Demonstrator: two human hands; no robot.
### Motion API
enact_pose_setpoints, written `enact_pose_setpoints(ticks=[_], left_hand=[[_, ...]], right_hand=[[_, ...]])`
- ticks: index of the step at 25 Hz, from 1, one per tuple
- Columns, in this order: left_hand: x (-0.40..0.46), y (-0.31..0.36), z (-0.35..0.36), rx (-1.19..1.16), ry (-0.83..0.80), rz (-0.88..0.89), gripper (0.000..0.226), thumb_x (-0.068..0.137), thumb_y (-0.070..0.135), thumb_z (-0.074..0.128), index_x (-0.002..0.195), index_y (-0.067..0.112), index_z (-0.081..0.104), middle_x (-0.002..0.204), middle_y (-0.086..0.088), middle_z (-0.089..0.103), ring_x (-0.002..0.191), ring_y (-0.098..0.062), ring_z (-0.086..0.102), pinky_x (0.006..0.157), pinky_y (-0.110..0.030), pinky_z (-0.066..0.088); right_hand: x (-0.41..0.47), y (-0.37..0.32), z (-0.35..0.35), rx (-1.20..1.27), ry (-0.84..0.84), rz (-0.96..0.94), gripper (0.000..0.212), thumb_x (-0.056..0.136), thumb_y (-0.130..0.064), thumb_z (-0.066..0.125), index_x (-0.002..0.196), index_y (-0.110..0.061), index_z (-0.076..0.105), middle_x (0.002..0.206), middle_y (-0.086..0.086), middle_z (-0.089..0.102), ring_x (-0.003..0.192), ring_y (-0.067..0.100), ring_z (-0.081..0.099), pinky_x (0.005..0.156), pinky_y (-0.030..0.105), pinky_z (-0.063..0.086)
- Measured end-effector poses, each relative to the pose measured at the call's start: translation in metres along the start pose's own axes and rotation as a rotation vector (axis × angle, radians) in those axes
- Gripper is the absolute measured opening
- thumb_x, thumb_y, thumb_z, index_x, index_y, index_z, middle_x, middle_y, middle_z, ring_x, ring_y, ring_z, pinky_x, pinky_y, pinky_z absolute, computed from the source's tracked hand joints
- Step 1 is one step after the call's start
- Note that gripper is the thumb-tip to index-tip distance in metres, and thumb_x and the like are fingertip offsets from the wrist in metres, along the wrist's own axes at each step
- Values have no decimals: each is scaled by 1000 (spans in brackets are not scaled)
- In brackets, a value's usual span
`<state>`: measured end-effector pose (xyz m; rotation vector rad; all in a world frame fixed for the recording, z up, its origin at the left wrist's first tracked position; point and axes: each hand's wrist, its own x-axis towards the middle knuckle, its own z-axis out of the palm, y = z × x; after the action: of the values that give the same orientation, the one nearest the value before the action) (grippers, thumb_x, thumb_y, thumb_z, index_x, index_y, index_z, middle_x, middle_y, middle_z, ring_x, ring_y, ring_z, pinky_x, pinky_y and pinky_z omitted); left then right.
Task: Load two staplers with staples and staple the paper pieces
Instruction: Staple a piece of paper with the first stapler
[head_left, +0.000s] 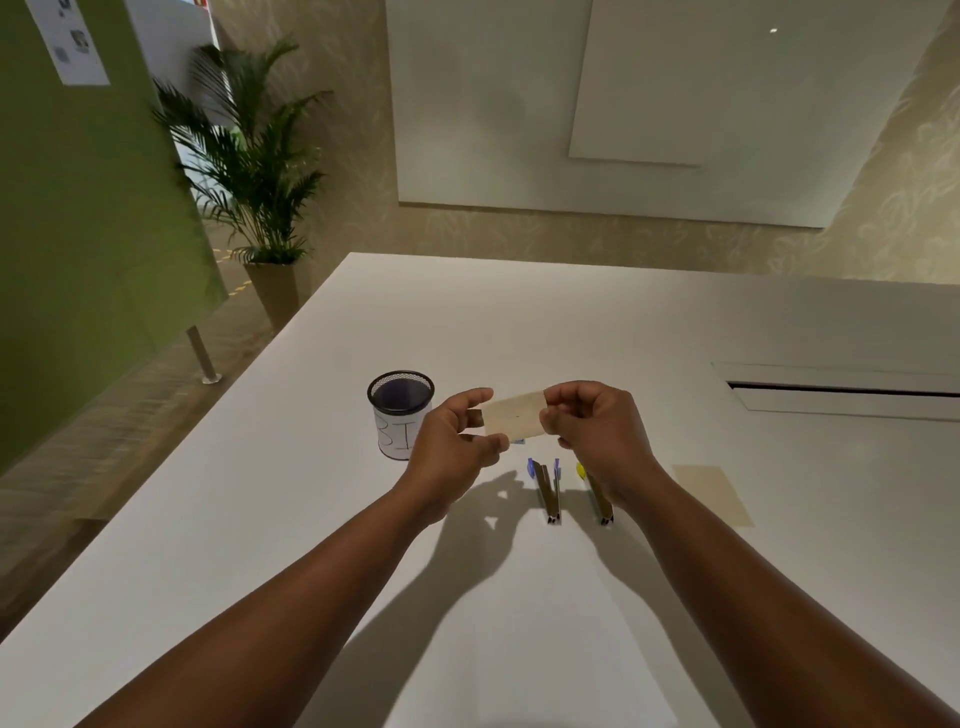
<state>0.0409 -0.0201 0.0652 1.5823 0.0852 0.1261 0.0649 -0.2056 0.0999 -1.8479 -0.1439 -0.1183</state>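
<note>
Both your hands pinch one paper (514, 419) above the tabletop (260, 519): left hand (457, 436) at its left end, right hand (597, 431) at its right. Below, two staplers (548, 488) lie hinged open, seemingly not yet closed. Another paper piece (711, 493) lies to the right; stapling looks undone

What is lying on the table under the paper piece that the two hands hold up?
Below the paper piece, the blue stapler lies opened on the table, with the yellow stapler beside it, partly covered by the right hand. A small blue thing under the paper's edge is mostly covered.
</note>
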Motion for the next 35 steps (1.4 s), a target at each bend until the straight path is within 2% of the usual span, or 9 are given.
enact_pose_setpoints(ticks=[6, 9, 11, 13, 16, 21, 26, 29, 35], left_hand=[[10, -50, -7, 518, 67, 34, 28, 91, 9, 65, 115, 20, 71, 92, 2, 72, 68, -9, 65, 65, -18, 53], [11, -63, -15, 847, 1, 186, 24, 90, 19, 55, 72, 36, 54, 73, 14, 52, 66, -10, 48, 64, -25, 42], [15, -72, -17, 996, -35, 312, 33, 84, 11, 52, 60, 27, 35, 67, 10, 40, 62, -14, 44, 53, -29, 34], [20, -78, -20, 1089, -98, 398, 27, 82, 7, 53, 62, 22, 44, 72, 4, 45, 64, -22, 49, 51, -37, 40], [29, -89, -24, 1054, -109, 432, 19, 86, 10, 51, 80, 12, 69, 85, -2, 60, 74, -23, 58, 63, -42, 50], [33, -101, -27, 1019, -82, 431, 36, 87, 20, 43, 103, 20, 74, 104, 6, 65, 83, -16, 64, 69, -31, 55], [29, -103, -27, 986, -28, 497, 22, 83, 22, 43, 86, 18, 64, 90, 5, 62, 67, -9, 46, 55, -19, 27], [28, -102, -26, 996, 16, 533, 22, 83, 24, 45, 84, 17, 65, 87, 4, 66, 67, -14, 54, 58, -17, 27], [29, -103, -26, 989, 40, 543, 10, 82, 23, 46, 82, 20, 55, 85, 7, 62, 66, -4, 35, 57, -18, 24]], right_hand=[[14, 15, 10, -226, 14, -132, 25, 91, -7, 73, 91, -31, 78, 80, -22, 74, 77, -9, 69, 65, 5, 49], [29, 7, 24, -303, -21, -230, 22, 94, -7, 70, 109, -18, 81, 92, -12, 77, 80, -15, 66, 72, -1, 45], [38, -8, 40, -354, -37, -363, 24, 96, -7, 68, 115, -15, 80, 105, -3, 79, 88, -4, 69, 79, 2, 46], [47, -24, 61, -409, -75, -520, 25, 97, -6, 66, 118, -13, 78, 110, 3, 79, 96, 14, 72, 84, 17, 53], [58, -41, 94, -563, -183, -674, 29, 97, -4, 61, 120, -11, 77, 110, 10, 78, 98, 28, 71, 86, 37, 56], [72, -43, 137, -893, -422, -609, 20, 91, -2, 51, 90, -10, 69, 86, 6, 65, 85, 31, 61, 69, 39, 48], [79, -36, 158, -987, -512, -560, 22, 91, 0, 52, 78, -18, 52, 68, -2, 47, 74, 27, 51, 60, 34, 34], [79, -29, 160, -939, -526, -545, 19, 92, -2, 51, 90, -11, 68, 80, 11, 66, 76, 32, 57, 64, 41, 45], [78, -29, 155, -917, -474, -584, 17, 93, -5, 52, 84, -12, 65, 74, 6, 55, 72, 29, 48, 61, 37, 37]])
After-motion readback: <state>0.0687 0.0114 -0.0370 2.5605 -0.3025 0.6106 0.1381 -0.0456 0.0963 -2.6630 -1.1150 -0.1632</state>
